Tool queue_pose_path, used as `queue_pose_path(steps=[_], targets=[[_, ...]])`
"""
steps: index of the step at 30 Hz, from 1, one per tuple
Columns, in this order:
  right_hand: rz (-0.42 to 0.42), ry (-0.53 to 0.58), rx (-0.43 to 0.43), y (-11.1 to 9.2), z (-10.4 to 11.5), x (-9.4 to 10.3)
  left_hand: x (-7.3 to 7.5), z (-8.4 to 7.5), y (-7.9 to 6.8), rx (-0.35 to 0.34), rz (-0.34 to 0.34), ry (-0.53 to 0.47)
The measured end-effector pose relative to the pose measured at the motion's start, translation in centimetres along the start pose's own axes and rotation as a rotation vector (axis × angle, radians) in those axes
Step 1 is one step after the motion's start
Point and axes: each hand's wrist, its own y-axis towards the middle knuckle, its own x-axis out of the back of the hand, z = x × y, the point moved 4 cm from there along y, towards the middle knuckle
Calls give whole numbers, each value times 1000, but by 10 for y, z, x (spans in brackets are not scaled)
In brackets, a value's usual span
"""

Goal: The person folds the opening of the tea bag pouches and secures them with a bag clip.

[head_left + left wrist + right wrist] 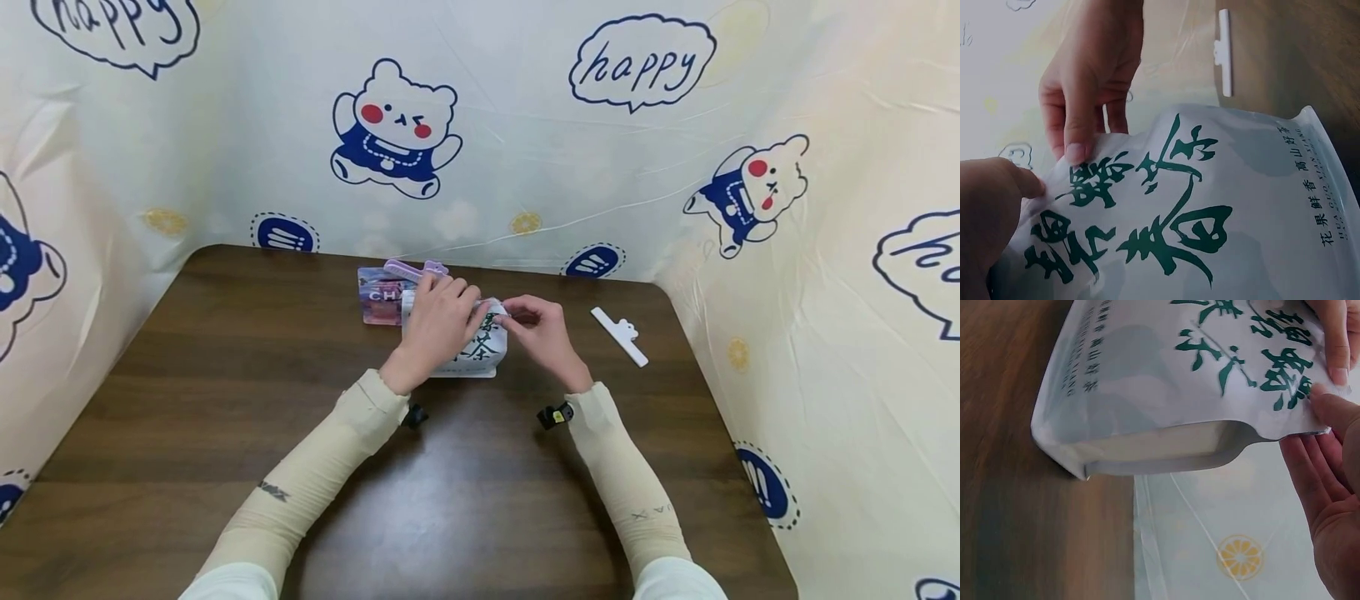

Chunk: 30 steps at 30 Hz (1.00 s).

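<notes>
A white tea bag [480,354] with green Chinese characters stands on the table between the hands. My left hand [444,321] pinches its top edge from the left, covering part of its front. With thumb and fingers, my right hand [543,335] pinches the top right corner. In the left wrist view the right thumb [1077,152] presses on the front of the bag [1260,175], close to the left hand's thumb [1029,182]. The right wrist view shows the bag's folded side [1160,447] and its top flattened between the fingers.
Behind the left hand lies a purple-pink pouch [378,307] with a lilac bag clip [403,270] at its top. A white bag clip [619,336] lies on the brown table [225,375] to the right. Printed cloth [510,150] hangs around the back and sides.
</notes>
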Motion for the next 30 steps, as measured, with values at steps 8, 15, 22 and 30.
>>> queue_pose_path(steps=[8,15,22,30], targets=[[20,-19,-4,4,0,3,-4,-6,5,-48,53,-53],[69,-22,-15,7,-2,3,-10,-9,7,-29,96,-77],[115,-33,-31,9,0,5,-12,-9,5,-34,67,-70],[193,-25,-87,12,3,10,-14,-10,4,-41,49,-73]])
